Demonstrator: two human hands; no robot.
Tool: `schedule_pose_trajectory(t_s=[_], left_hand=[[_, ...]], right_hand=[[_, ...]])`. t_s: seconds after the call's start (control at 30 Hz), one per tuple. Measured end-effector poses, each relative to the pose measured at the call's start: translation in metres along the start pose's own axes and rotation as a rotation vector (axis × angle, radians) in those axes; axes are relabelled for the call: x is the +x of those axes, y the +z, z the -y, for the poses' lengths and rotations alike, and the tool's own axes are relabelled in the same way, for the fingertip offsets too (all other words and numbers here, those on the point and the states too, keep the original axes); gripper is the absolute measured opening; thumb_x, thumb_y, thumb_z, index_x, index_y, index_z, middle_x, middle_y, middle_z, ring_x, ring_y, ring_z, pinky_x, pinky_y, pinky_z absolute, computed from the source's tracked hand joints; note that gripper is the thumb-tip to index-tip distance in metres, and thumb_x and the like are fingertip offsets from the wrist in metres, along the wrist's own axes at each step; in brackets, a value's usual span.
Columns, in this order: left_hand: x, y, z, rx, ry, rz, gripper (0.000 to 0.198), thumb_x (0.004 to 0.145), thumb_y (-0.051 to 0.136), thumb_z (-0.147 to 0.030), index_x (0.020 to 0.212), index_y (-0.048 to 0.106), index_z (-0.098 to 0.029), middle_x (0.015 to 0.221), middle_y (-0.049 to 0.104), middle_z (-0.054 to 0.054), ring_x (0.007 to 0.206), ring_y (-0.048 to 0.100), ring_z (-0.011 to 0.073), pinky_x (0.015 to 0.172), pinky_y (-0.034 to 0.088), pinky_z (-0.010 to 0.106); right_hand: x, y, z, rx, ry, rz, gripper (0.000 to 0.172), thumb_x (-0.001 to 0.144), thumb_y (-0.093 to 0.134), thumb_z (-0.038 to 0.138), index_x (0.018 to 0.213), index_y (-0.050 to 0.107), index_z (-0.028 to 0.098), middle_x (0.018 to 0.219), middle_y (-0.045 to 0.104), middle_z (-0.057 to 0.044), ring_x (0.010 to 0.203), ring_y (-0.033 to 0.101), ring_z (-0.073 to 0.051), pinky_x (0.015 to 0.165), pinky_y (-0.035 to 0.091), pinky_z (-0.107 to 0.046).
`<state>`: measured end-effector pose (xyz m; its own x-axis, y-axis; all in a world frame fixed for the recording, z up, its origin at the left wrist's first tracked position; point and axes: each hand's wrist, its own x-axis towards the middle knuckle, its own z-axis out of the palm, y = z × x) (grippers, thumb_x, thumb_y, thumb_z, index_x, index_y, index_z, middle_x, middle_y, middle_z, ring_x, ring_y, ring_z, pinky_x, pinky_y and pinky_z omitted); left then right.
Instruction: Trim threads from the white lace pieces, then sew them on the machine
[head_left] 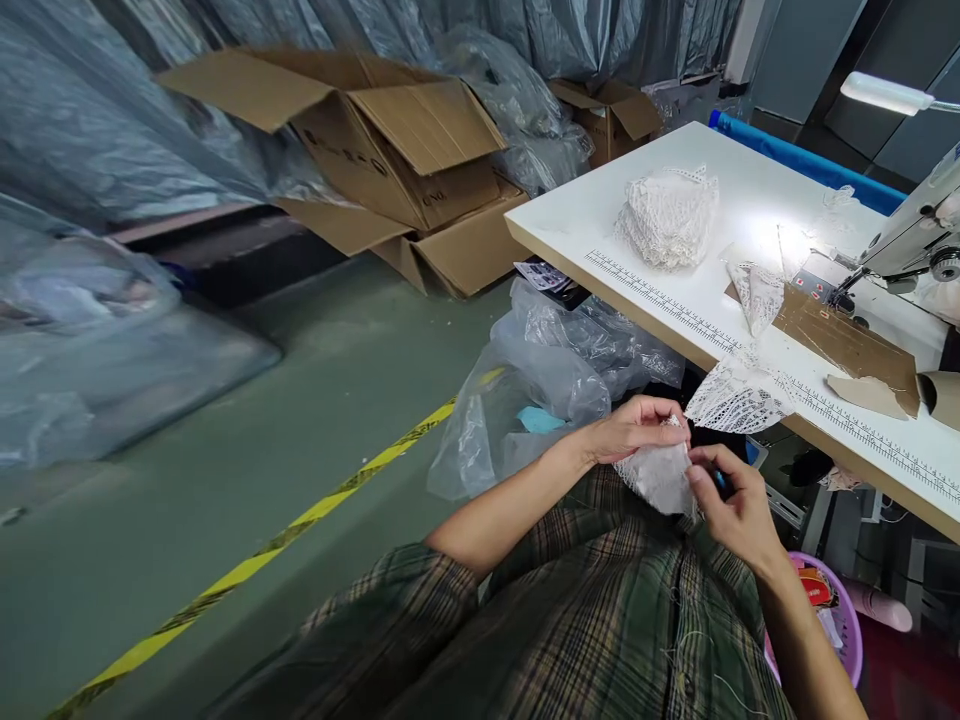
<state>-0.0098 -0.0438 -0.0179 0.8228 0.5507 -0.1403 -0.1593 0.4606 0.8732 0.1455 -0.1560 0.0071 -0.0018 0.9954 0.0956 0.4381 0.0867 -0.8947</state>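
Observation:
Above my lap, my left hand [639, 432] pinches a piece of white lace fabric [660, 476] between thumb and fingers. My right hand [733, 502] is closed at the right edge of that piece, thumb and forefinger close together. A small dark object with a bit of blue [721, 482] shows inside the right hand, mostly hidden by the fingers. Just beyond the hands, an openwork lace piece [742, 392] hangs over the edge of the white table [570, 212]. Another lace piece [756, 292] lies near the sewing machine [911, 225].
A pile of white lace [669, 215] sits on the table, with brown cardboard [847, 335] by the machine. Clear plastic bags [525, 390] bunch below the table edge. Open cartons [397, 150] stand behind. Yellow-black tape [300, 525] crosses the floor. A pink basket [847, 610] is at lower right.

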Motion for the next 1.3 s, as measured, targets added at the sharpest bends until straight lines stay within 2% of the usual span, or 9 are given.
schedule_pose_trajectory(t_s=[0.07, 0.17, 0.33, 0.57, 0.77, 0.97, 1.13, 1.23, 1.3], left_hand=[[-0.004, -0.003, -0.003, 0.087, 0.009, -0.066, 0.050, 0.061, 0.087, -0.054, 0.078, 0.068, -0.011, 0.073, 0.066, 0.001, 0.066, 0.057, 0.0092, 0.064, 0.044, 0.021], [-0.007, -0.006, -0.006, 0.183, 0.018, -0.079, 0.053, 0.065, 0.082, -0.060, 0.083, 0.070, -0.011, 0.076, 0.068, 0.003, 0.066, 0.057, 0.0094, 0.062, 0.044, 0.020], [-0.010, -0.006, -0.008, 0.282, 0.031, -0.090, 0.054, 0.069, 0.078, -0.062, 0.085, 0.070, -0.010, 0.080, 0.069, 0.005, 0.071, 0.060, 0.0120, 0.064, 0.046, 0.022], [-0.011, -0.004, -0.011, 0.304, 0.073, -0.139, 0.050, 0.070, 0.077, -0.059, 0.078, 0.068, -0.011, 0.072, 0.064, 0.002, 0.063, 0.053, 0.0091, 0.057, 0.040, 0.019], [-0.012, -0.001, -0.014, 0.292, 0.049, -0.145, 0.042, 0.070, 0.076, -0.052, 0.073, 0.064, -0.012, 0.067, 0.060, -0.001, 0.060, 0.050, 0.0082, 0.057, 0.039, 0.020], [-0.012, 0.004, -0.013, 0.276, 0.036, -0.191, 0.040, 0.069, 0.075, -0.051, 0.072, 0.063, -0.012, 0.062, 0.054, -0.003, 0.057, 0.045, 0.0071, 0.055, 0.036, 0.019], [-0.013, 0.002, -0.008, 0.271, 0.016, -0.186, 0.041, 0.071, 0.074, -0.052, 0.075, 0.063, -0.012, 0.064, 0.055, -0.003, 0.058, 0.047, 0.0074, 0.055, 0.037, 0.019], [-0.011, -0.005, 0.000, 0.373, -0.001, -0.165, 0.040, 0.077, 0.069, -0.052, 0.078, 0.065, -0.012, 0.067, 0.058, -0.001, 0.061, 0.051, 0.0094, 0.056, 0.039, 0.020], [-0.007, -0.012, 0.006, 0.538, 0.041, -0.164, 0.035, 0.078, 0.070, -0.047, 0.087, 0.067, -0.013, 0.079, 0.064, 0.002, 0.072, 0.058, 0.0130, 0.064, 0.046, 0.023]], right_hand=[[0.006, -0.005, -0.004, -0.015, 0.089, -0.006, 0.051, 0.097, 0.034, 0.054, 0.087, 0.067, 0.017, 0.068, 0.060, -0.002, 0.059, 0.050, -0.013, 0.054, 0.040, -0.025], [0.017, -0.007, -0.010, -0.051, 0.185, 0.026, 0.062, 0.097, 0.025, 0.062, 0.076, 0.062, 0.017, 0.060, 0.051, 0.000, 0.054, 0.044, -0.013, 0.051, 0.035, -0.026], [0.034, 0.000, -0.012, -0.078, 0.121, 0.064, 0.060, 0.093, 0.028, 0.069, 0.062, 0.047, 0.020, 0.056, 0.044, 0.001, 0.054, 0.039, -0.012, 0.052, 0.031, -0.026], [0.035, 0.005, -0.015, -0.069, 0.138, 0.002, 0.061, 0.093, 0.027, 0.069, 0.071, 0.055, 0.019, 0.056, 0.044, 0.002, 0.052, 0.037, -0.011, 0.051, 0.030, -0.026], [0.030, 0.011, -0.012, -0.042, 0.129, 0.065, 0.056, 0.094, 0.029, 0.067, 0.067, 0.046, 0.021, 0.060, 0.045, 0.002, 0.055, 0.038, -0.011, 0.053, 0.029, -0.026], [0.028, 0.023, -0.018, -0.013, 0.163, -0.036, 0.058, 0.091, 0.029, 0.073, 0.068, 0.043, 0.022, 0.059, 0.041, 0.004, 0.055, 0.036, -0.011, 0.052, 0.028, -0.025], [0.017, 0.024, -0.020, 0.161, 0.200, 0.063, 0.054, 0.090, 0.032, 0.074, 0.074, 0.042, 0.023, 0.061, 0.041, 0.004, 0.057, 0.038, -0.012, 0.052, 0.033, -0.025], [0.012, 0.024, -0.026, 0.139, 0.266, 0.070, 0.052, 0.091, 0.032, 0.071, 0.075, 0.044, 0.023, 0.060, 0.039, 0.005, 0.055, 0.036, -0.012, 0.051, 0.032, -0.025], [0.010, 0.023, -0.032, 0.022, 0.277, 0.059, 0.048, 0.089, 0.039, 0.067, 0.078, 0.049, 0.022, 0.060, 0.041, 0.005, 0.054, 0.037, -0.012, 0.051, 0.032, -0.026]])
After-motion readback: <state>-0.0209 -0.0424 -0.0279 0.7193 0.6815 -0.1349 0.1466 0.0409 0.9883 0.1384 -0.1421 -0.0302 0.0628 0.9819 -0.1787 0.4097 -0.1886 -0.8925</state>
